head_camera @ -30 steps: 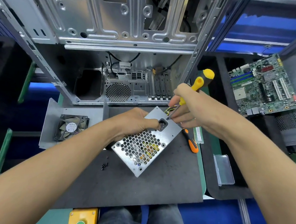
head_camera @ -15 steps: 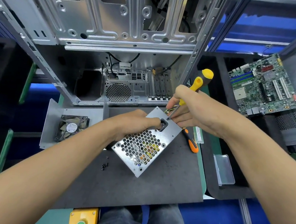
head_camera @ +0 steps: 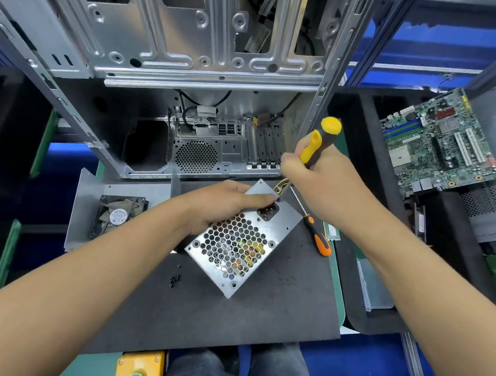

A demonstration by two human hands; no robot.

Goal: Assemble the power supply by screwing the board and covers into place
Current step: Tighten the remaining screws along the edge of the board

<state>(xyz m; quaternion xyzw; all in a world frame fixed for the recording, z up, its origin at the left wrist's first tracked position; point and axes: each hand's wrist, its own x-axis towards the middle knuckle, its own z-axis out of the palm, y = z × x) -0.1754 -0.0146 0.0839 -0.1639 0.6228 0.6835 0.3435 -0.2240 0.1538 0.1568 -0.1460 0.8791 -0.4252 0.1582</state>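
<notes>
Grey metal, the power supply (head_camera: 242,242) lies tilted on the dark mat (head_camera: 227,314) covering the surface, its honeycomb grille facing up. The left hand (head_camera: 223,206) grips its upper left side, fingers curled over the edge near the socket (head_camera: 267,212). The right hand (head_camera: 324,180) holds a yellow-and-black screwdriver (head_camera: 319,140) with fingers wrapped round the handle, the tip set at the casing's top edge just above the socket. A second, orange-handled screwdriver (head_camera: 316,235) lies on the mat touching the power supply's right side. Small black screws (head_camera: 174,281) sit loose on the mat near the lower left corner. A fan (head_camera: 118,215) rests on a metal cover (head_camera: 86,198) to the left. An open chassis (head_camera: 191,74) stands behind, and a motherboard (head_camera: 437,146) lies well apart to the right.
</notes>
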